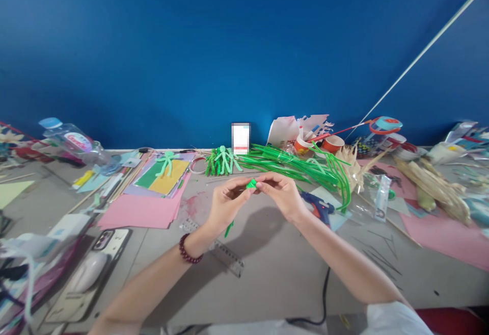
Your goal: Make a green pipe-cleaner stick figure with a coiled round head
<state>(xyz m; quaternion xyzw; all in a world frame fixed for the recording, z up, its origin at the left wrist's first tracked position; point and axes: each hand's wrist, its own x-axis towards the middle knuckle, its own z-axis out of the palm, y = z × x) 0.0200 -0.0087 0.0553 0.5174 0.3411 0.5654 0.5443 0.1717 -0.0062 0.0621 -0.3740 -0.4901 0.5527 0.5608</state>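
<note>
Over the middle of the table, a small coiled green pipe cleaner (251, 184) is pinched between both hands. My left hand (228, 200) grips it from one side with thumb and fingertips. The fingertips of my right hand (282, 195) press on its other side. Below the left palm a short green stem (229, 229) shows; whether it joins the coil is hidden. A clear ruler (227, 258) lies under the left wrist. Beyond the hands are small green pipe-cleaner figures (224, 159) and a long bundle of green pipe cleaners (305, 172).
A blue glue gun (321, 207) lies right of my right hand, with a black cable (326, 294) near the front edge. Pink paper (141, 212), a phone (69, 304) with a white mouse (89, 272), and a plastic bottle (78, 141) are left. Corn husks (435, 189) lie right.
</note>
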